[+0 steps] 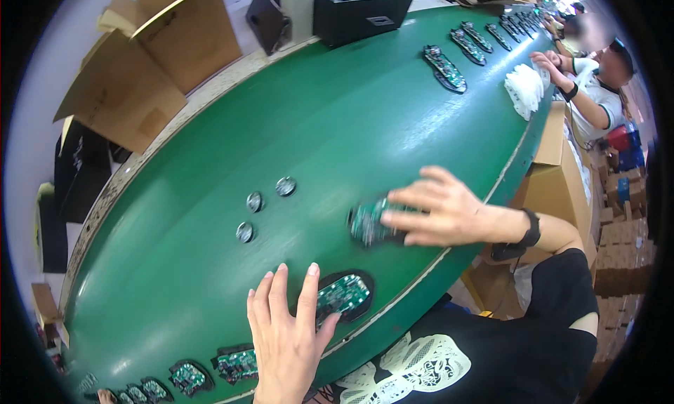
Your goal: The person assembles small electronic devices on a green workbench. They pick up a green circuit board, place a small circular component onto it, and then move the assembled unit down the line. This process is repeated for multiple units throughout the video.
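Note:
My right hand (442, 211) grips a green circuit board in a black housing (368, 221), its fingers spread across the top; hand and board are smeared by motion. Lower down, my left hand (284, 327) is open, fingers spread over the green work surface (175, 263). Its thumb reaches the near edge of a second circuit board in a black housing (344, 295); whether it touches cannot be made out. Three small round metallic parts (255, 202) lie on the surface beyond my hands.
More circuit boards (189, 377) line the lower left, and others (446, 68) the far right. A black bin (361, 14) of parts stands at the back. Cardboard boxes (133, 88) stand at left. At right, a co-worker (597, 102) handles white bags (525, 90) above an open carton (558, 183).

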Action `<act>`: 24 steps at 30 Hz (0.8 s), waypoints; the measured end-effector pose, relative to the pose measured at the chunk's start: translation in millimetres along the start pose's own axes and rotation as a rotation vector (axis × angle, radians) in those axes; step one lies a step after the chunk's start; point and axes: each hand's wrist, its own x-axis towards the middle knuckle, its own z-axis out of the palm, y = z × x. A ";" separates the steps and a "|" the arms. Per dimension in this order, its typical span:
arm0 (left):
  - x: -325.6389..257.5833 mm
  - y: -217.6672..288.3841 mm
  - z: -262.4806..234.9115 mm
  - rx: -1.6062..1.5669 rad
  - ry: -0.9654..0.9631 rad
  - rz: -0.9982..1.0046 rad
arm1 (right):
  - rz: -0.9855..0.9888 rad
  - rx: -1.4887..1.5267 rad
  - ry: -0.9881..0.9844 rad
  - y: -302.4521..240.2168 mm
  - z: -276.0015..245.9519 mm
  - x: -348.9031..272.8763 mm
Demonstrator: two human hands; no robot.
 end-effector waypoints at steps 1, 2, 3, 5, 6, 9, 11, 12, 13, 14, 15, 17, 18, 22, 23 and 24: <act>-6.9 -3.7 -0.5 0.010 -0.020 -0.001 | 0.071 -0.037 0.004 8.6 -0.5 3.8; -14.1 -6.7 1.9 -0.011 -0.031 -0.001 | 0.139 -0.079 0.008 19.4 -1.7 8.1; -21.0 -9.8 5.5 -0.034 -0.042 0.001 | 0.202 -0.109 0.035 30.9 -1.0 11.7; -30.3 -9.7 6.9 -0.043 -0.066 -0.016 | 0.310 -0.204 0.043 54.7 2.6 21.7; -31.7 -9.1 8.5 -0.025 -0.043 0.003 | 0.363 -0.271 0.025 65.1 3.6 25.9; -33.2 -8.2 17.7 0.032 0.019 0.032 | 0.478 -0.467 -0.038 88.5 6.0 42.6; -33.7 -7.8 25.1 0.065 0.060 0.041 | 0.506 -0.549 -0.124 85.0 1.3 54.2; -33.9 -8.5 28.7 0.082 0.080 0.044 | 0.521 -0.588 -0.167 82.4 -0.1 61.9; -34.5 -10.2 32.9 0.098 0.117 0.054 | 0.431 -0.520 -0.065 74.3 -2.8 71.7; -34.5 -11.6 32.3 0.113 0.113 0.059 | 0.340 -0.446 0.036 61.9 -1.8 81.8; -34.1 -13.5 30.4 0.130 0.108 0.061 | 0.257 -0.308 0.047 47.3 -2.0 93.3; -30.4 -16.9 28.5 0.176 0.124 0.081 | 0.168 -0.013 0.018 22.9 4.2 108.9; -27.6 -18.3 26.7 0.211 0.141 0.085 | 0.138 0.078 -0.005 11.8 8.0 118.4; -14.9 -25.7 24.0 0.194 0.247 0.104 | 0.081 0.115 0.017 -3.3 29.2 141.8; -13.6 -27.9 24.0 0.225 0.268 0.098 | 0.093 0.114 0.013 -4.3 31.3 141.9; -15.6 -29.7 23.3 0.205 0.293 0.095 | 0.107 0.111 0.009 -3.5 31.9 141.5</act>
